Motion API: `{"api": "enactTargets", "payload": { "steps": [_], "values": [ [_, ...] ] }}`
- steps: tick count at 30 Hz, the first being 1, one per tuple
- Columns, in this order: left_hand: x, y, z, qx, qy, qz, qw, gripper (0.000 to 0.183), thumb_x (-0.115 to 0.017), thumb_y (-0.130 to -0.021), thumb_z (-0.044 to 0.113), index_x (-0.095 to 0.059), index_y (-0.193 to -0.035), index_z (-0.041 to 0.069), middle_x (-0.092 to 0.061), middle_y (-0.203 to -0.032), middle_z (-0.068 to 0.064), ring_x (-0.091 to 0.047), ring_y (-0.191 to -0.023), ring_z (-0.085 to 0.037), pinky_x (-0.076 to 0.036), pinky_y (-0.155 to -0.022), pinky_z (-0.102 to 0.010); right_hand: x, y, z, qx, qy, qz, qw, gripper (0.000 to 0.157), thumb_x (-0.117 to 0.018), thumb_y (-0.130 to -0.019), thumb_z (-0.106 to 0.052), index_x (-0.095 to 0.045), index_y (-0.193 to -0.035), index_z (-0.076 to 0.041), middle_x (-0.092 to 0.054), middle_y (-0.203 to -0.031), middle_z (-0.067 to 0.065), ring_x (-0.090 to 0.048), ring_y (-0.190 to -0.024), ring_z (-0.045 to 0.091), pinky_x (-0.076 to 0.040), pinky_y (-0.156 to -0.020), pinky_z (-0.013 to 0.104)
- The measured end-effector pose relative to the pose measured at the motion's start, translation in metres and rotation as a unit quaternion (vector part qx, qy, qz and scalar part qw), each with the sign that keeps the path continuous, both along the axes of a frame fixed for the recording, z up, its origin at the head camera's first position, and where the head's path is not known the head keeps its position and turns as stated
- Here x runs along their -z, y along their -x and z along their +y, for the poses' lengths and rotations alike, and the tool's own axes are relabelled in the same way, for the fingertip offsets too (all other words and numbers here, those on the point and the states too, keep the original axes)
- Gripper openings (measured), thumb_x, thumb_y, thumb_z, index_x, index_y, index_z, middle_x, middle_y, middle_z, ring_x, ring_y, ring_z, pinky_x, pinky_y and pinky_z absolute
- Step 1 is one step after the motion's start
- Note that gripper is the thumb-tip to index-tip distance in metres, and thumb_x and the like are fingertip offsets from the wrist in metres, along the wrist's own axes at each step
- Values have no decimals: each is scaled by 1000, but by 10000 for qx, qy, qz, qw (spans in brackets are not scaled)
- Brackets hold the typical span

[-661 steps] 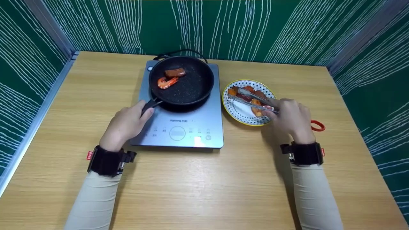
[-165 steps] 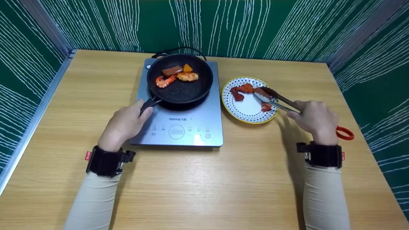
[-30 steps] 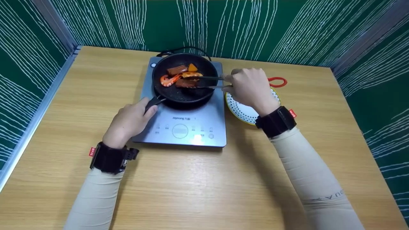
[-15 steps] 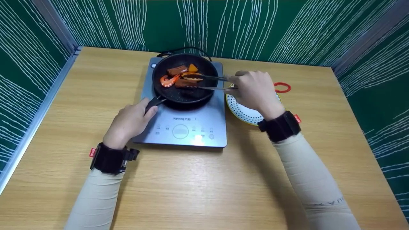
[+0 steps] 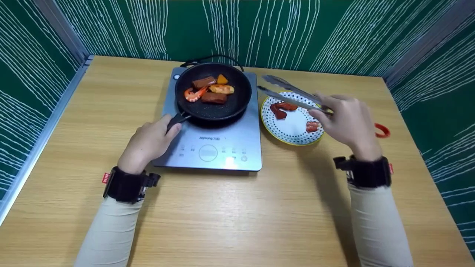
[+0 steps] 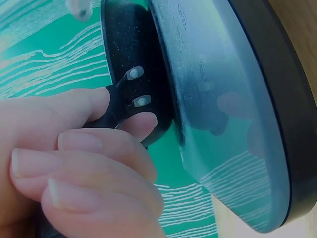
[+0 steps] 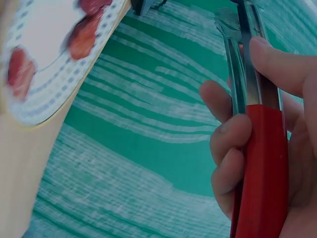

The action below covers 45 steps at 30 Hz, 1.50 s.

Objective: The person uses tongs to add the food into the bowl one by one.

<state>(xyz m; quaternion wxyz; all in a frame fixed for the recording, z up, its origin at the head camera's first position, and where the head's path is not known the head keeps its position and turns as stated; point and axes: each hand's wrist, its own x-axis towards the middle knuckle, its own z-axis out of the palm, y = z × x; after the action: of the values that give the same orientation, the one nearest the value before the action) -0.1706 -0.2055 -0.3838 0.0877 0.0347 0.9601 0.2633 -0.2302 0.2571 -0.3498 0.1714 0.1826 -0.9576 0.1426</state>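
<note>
My left hand point(image 5: 148, 142) grips the black handle point(image 5: 177, 119) of a frying pan point(image 5: 219, 111). In the pan lie a shrimp point(image 5: 193, 95), two brown meat pieces point(image 5: 214, 98), an orange wedge point(image 5: 222, 79) and a yellowish-orange piece point(image 5: 222, 89). My right hand point(image 5: 349, 120) holds metal tongs point(image 5: 293, 94) with red handles point(image 7: 267, 168), fingers curled round them. The tongs' tips are apart with nothing between them, above the far left rim of a dotted plate point(image 5: 291, 133). Dark red pieces point(image 5: 279, 111) and a reddish chunk point(image 5: 313, 126) lie on that plate.
The pan stands on a silver induction cooker point(image 5: 233, 148), its black cord point(image 5: 219, 56) running behind. A wooden table point(image 5: 230, 215) carries everything. Green panels with white lines point(image 5: 282, 33) enclose the back and both sides.
A brown meat piece went from the plate into the pan, after the orange wedge and the yellowish-orange piece. My right hand has just drawn the tongs back rightward over the plate. My left hand stays.
</note>
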Motion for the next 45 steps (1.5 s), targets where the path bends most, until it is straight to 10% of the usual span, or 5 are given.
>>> {"api": "enactTargets", "payload": {
  "steps": [15, 45],
  "values": [
    [0, 0, 1, 3, -87, -56, 9999, 35, -41, -115, 46, -49, -115, 11, -41, -84, -7, -49, -73, -28, -31, -62, -38, 29, -15, 46, 685, -31, -810, 9944, 51, -77, -99, -43, -70, -140, -12, -73, -99, 18, -55, -74, 32, -33, -62, 42],
    [1, 0, 0, 32, -49, 42, 10000, 31, -43, -116, 40, -48, -111, 11, -39, -81, -6, -49, -71, -29, -31, -62, -38, 50, -11, 45, 603, -526, -1227, 9892, 48, -79, -97, -39, -73, -136, -12, -73, -93, 13, -55, -73, 31, -31, -63, 42]
  ]
}}
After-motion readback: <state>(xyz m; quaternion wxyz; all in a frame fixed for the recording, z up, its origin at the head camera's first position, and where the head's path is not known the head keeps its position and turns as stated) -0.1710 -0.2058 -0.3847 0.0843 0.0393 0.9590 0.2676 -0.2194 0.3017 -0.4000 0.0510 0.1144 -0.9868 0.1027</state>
